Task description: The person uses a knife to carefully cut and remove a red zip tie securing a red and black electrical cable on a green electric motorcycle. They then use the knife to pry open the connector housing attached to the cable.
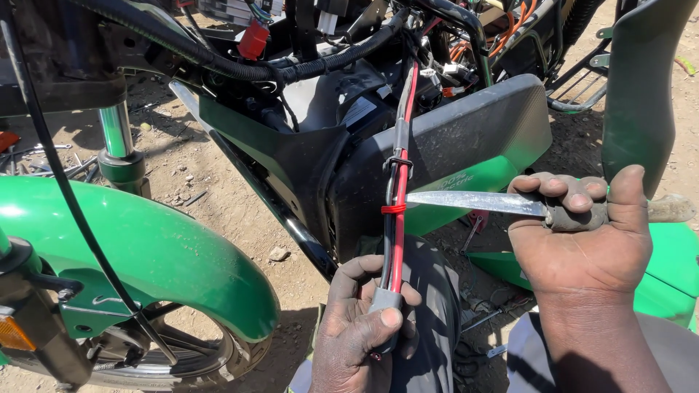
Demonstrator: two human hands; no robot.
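Left hand (360,327) fingers grip a gray connector (384,302) on a red-and-black cable (397,189) running upward; right hand (582,233) clenches a knife (473,201), blade level, tip pointing left, touching the cable beside a green motorcycle (145,247).

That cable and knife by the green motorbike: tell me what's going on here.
A person works on a green motorbike with its panels off. The left hand grips the lower end of a red and black cable bundle, holding it taut. The right hand holds a knife, its tip right at a red tie wrapped around the bundle. The tie is still on. Dirt ground lies below.
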